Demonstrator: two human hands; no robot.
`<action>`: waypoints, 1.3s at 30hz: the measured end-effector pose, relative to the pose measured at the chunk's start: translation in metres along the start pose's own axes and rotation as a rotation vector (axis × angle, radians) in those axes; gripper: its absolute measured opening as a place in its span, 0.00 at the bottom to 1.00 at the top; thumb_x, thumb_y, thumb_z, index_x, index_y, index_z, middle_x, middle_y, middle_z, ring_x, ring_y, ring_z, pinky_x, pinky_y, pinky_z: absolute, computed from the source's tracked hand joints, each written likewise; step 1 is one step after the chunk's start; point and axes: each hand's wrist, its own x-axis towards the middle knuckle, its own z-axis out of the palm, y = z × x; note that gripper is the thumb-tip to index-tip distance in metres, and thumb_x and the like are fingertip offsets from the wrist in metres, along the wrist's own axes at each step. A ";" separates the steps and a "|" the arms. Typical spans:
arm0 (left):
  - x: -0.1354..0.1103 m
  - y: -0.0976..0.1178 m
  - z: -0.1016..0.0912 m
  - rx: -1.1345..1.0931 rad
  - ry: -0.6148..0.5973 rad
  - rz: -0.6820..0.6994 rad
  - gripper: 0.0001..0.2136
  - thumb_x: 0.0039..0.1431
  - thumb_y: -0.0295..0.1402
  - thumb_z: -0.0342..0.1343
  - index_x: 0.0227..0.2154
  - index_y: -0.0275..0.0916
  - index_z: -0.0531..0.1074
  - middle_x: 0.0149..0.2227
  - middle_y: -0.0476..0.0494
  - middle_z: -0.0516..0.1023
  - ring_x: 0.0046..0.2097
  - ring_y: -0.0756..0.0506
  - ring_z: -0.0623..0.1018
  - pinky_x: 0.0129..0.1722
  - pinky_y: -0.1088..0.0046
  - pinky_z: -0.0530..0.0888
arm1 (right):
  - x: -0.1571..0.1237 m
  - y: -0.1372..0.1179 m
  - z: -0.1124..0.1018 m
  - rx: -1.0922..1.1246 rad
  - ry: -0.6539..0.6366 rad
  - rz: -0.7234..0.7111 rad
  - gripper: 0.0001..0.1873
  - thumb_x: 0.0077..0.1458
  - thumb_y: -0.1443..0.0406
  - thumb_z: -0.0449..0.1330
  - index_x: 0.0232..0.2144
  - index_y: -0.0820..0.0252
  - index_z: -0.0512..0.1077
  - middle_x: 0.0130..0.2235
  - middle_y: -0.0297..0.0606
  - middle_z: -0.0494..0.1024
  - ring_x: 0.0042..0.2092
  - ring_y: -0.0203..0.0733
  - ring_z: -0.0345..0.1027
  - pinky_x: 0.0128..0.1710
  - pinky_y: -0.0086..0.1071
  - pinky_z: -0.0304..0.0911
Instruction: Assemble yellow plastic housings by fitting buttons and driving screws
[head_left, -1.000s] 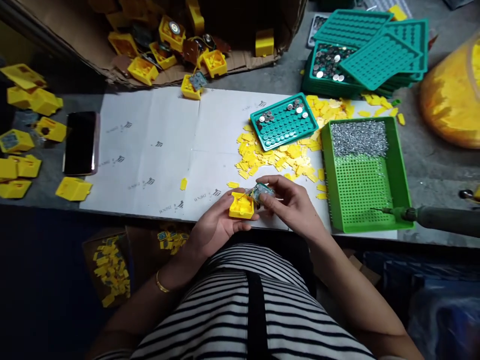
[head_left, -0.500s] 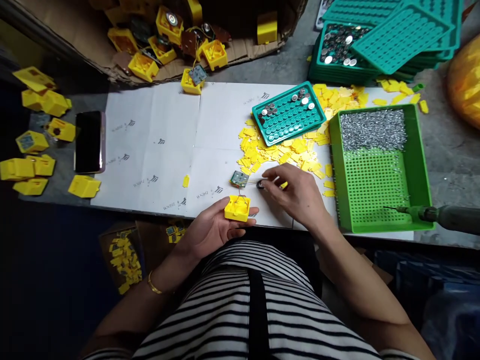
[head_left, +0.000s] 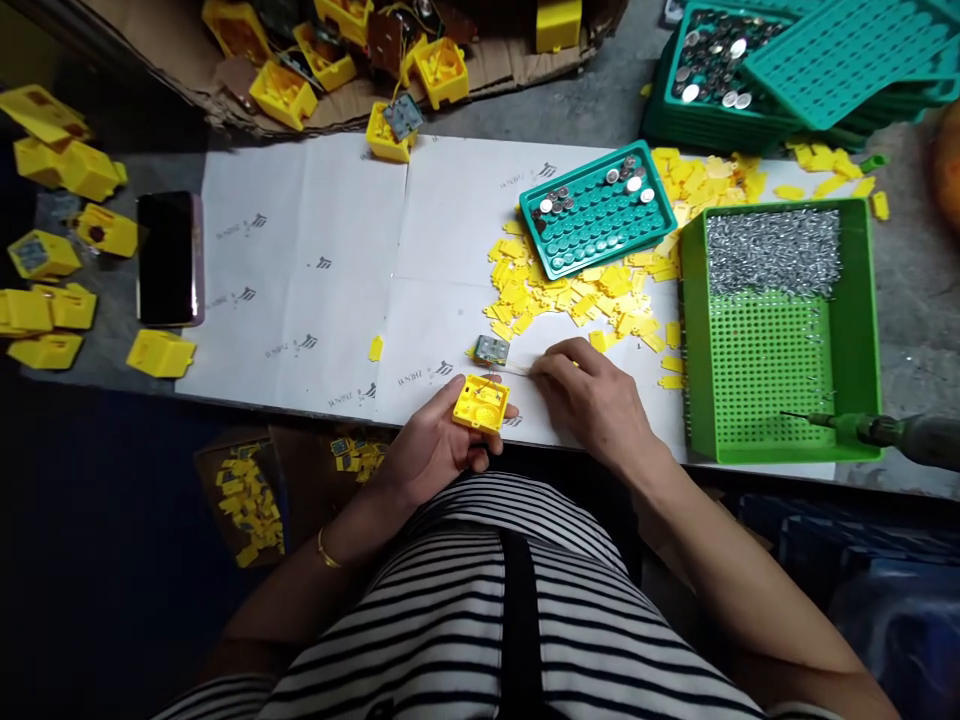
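My left hand holds a small yellow plastic case, its open side facing up, with thumb and fingers around it. Thin wires link the case to a small green circuit board lying just beyond it on the white sheet. More thin wires run from the board to my right hand, whose fingers are pinched together low over the sheet. The small round black speaker at the wires' end is hidden by those fingers.
Loose yellow pieces lie around a teal tray of small round metal parts. A green basket of screws stands at right, an electric screwdriver over it. A phone and yellow cases lie left; a cardboard box stands behind.
My right fingers have closed over the small round speaker, which showed beside them before. My left hand has tilted the yellow case so more of its inside shows. The camera view has shifted slightly.
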 end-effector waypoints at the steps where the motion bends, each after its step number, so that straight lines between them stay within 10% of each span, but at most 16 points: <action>1: 0.000 0.000 0.001 -0.006 0.000 0.000 0.17 0.68 0.41 0.40 0.47 0.37 0.68 0.36 0.39 0.80 0.26 0.49 0.77 0.18 0.78 0.69 | -0.002 0.001 0.000 0.013 -0.017 -0.029 0.12 0.64 0.64 0.51 0.41 0.60 0.73 0.45 0.44 0.74 0.42 0.42 0.70 0.35 0.31 0.63; 14: -0.003 0.000 0.003 0.035 -0.062 0.048 0.19 0.64 0.39 0.45 0.52 0.35 0.67 0.46 0.32 0.80 0.27 0.49 0.75 0.19 0.78 0.65 | 0.009 0.005 -0.014 0.029 -0.141 0.094 0.12 0.60 0.65 0.56 0.43 0.60 0.76 0.41 0.43 0.77 0.38 0.42 0.70 0.35 0.33 0.59; 23: 0.003 -0.005 0.012 0.122 -0.023 0.159 0.14 0.65 0.36 0.45 0.45 0.32 0.70 0.37 0.37 0.79 0.30 0.47 0.79 0.23 0.76 0.70 | 0.003 -0.008 -0.015 0.926 -0.134 0.278 0.14 0.51 0.57 0.66 0.34 0.62 0.76 0.32 0.38 0.80 0.32 0.38 0.73 0.30 0.30 0.66; 39: 0.001 -0.011 0.015 0.310 -0.040 0.257 0.22 0.60 0.36 0.52 0.57 0.36 0.63 0.44 0.37 0.76 0.34 0.46 0.79 0.28 0.73 0.75 | 0.013 -0.032 -0.043 0.201 -0.358 -0.015 0.02 0.52 0.69 0.64 0.29 0.58 0.75 0.31 0.33 0.77 0.30 0.34 0.65 0.29 0.29 0.49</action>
